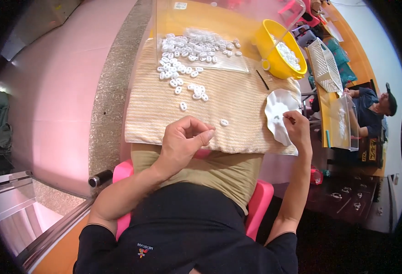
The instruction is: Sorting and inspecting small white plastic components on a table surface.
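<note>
My left hand is over the near edge of a striped towel, thumb and fingers drawn into a pinch; whatever they may hold is too small to make out. Just beyond its fingertips lies one small white oval piece with two dark holes. My right hand pinches above a white wavy-edged dish, where a few tiny dark bits show; anything between these fingers is hidden. Farther off, many like ovals form a loose pile, with some strays nearer me.
A clear plastic screen stands at the table's far side. Beside it sits a yellow basin of white pieces. A thin black stick lies near the dish. At right, a person works at another table with a white basket.
</note>
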The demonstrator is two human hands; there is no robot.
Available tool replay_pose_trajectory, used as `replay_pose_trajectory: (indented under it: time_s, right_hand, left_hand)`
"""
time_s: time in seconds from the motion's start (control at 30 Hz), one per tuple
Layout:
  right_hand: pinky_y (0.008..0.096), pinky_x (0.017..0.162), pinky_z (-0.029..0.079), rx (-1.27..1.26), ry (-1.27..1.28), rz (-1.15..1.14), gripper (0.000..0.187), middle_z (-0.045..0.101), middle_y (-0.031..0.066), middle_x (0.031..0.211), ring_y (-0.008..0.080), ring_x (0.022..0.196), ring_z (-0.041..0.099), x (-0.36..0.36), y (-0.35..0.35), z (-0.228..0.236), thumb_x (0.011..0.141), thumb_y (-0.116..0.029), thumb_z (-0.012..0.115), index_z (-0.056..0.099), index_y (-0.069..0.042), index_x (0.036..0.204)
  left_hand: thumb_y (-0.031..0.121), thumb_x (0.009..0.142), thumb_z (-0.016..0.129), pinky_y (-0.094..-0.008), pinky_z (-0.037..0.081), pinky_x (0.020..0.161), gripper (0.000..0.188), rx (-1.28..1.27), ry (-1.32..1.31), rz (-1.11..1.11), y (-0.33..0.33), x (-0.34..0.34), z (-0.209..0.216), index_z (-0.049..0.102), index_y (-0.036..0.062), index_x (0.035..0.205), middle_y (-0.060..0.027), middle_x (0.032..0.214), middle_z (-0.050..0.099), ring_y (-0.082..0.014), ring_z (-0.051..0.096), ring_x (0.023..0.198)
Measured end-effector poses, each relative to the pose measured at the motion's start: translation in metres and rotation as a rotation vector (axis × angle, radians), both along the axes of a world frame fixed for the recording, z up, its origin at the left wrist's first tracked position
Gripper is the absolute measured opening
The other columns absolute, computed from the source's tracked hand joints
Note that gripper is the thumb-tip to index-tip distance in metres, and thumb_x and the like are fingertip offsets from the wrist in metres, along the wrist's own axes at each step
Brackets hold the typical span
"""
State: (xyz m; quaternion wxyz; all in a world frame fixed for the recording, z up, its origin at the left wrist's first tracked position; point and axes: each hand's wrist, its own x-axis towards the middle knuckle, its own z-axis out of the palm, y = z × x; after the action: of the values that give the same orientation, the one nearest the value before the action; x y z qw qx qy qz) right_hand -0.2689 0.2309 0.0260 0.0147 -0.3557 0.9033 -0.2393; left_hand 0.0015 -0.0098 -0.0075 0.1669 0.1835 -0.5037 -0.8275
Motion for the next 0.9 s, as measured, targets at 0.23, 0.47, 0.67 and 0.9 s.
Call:
replay_pose_trajectory:
  time_s: [0.23,0.47,0.67,0.9]
  right_hand:
    - [0.0269,0.068,0.05,-0.353,-0.28,-0.061,0.012,0.064,0.0085,0.084,0.0151,0.073,0.064,0.014,0.013,-0.005,0.086,-0.003,0.062,0.063,0.003,0.097]
    - [0.023,0.067,0.044,-0.586,-0.422,0.055,0.002,0.057,0.0047,0.084,0.0113,0.072,0.054,0.043,-0.007,-0.001,0.088,0.002,0.06,0.06,0.004,0.088]
    - [0.021,0.065,0.041,-0.678,-0.473,0.101,0.002,0.054,0.0047,0.084,0.0101,0.071,0.05,0.057,-0.016,-0.007,0.087,0.003,0.06,0.059,0.003,0.085]
    - [0.0226,0.065,0.043,-0.685,-0.517,0.136,0.004,0.056,0.0068,0.087,0.0118,0.073,0.051,0.065,-0.019,-0.014,0.084,0.006,0.062,0.06,0.004,0.087]
  left_hand:
    - [0.004,0.086,0.068,-0.0201,0.05,0.068,0.007,-0.24,-0.023,0.212,-0.037,-0.012,0.002,0.062,0.0003,0.088,-0.008,0.097,0.069,-0.0048,0.06,0.076]
    - [0.006,0.083,0.07,-0.0276,0.052,0.076,0.02,-0.536,-0.264,0.291,-0.059,-0.02,0.004,0.064,-0.0013,0.101,-0.0108,0.101,0.068,-0.0156,0.065,0.083]
    - [0.008,0.08,0.066,-0.0399,0.042,0.1,0.038,-1.378,-0.336,0.269,-0.079,-0.032,0.005,0.06,0.0007,0.117,-0.0189,0.127,0.056,-0.0365,0.052,0.117]
    - [0.011,0.082,0.065,-0.0418,0.042,0.099,0.035,-1.515,-0.347,0.086,-0.069,-0.036,-0.006,0.061,0.0012,0.116,-0.0203,0.126,0.054,-0.0366,0.05,0.119]
